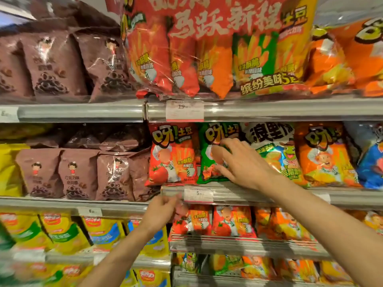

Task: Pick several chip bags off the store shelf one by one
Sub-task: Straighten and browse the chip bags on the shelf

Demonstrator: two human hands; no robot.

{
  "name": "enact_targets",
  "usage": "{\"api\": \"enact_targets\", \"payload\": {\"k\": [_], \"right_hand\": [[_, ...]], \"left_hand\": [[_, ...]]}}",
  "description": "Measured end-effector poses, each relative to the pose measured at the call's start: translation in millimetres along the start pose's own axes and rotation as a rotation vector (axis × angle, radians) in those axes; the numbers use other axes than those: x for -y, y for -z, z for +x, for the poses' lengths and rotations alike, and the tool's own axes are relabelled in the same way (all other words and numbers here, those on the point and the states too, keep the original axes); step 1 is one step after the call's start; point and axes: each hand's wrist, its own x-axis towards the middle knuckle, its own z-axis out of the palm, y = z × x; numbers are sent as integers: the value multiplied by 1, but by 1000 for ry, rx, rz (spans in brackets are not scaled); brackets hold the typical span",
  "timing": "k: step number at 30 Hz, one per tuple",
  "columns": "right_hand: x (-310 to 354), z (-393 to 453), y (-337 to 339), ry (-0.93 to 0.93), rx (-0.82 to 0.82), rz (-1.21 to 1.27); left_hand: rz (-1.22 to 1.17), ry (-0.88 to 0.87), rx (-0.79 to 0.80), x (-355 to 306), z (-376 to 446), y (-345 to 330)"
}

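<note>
My right hand (238, 162) reaches onto the middle shelf and grips a green chip bag (209, 162). Its fingers curl over the bag's upper right front and the thumb lies on its lower part. The bag stands upright on the shelf between a red chip bag (172, 158) and a white-and-green bag (273, 150). An orange chip bag (323, 156) stands further right. My left hand (163, 210) is raised just below the middle shelf rail (238, 195), fingers curled, blurred, with nothing seen in it.
Brown snack bags (78, 175) fill the middle shelf's left side. Large red multipacks (207, 48) sit on the top shelf. Small red and orange bags (228, 222) and yellow bags (62, 230) line the lower shelves. A price tag (198, 194) hangs on the rail.
</note>
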Motion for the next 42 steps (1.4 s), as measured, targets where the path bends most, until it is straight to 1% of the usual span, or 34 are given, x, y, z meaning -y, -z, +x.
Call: {"api": "enact_targets", "payload": {"k": [2, 5, 8, 12, 17, 20, 26, 36, 42], "right_hand": [[3, 11, -1, -9, 22, 5], [4, 19, -8, 37, 1, 9], [5, 17, -10, 44, -14, -8], [2, 14, -17, 30, -34, -9], [1, 13, -19, 1, -23, -3], [3, 12, -18, -8, -19, 2], [7, 15, -16, -28, -15, 16], [34, 53, -8, 60, -16, 67], [48, 68, -14, 63, 54, 36]], "left_hand": [[-45, 57, 28, 1, 0, -10], [-170, 161, 83, -5, -5, -30], [-238, 245, 140, -5, -2, -38], [-404, 260, 179, -2, -1, -45], [-500, 267, 142, 0, -1, -53], [-529, 270, 131, -1, 0, -57], [-497, 251, 147, 4, 3, -56], [-477, 249, 150, 2, -1, -53], [-463, 257, 158, -1, -6, -51]]}}
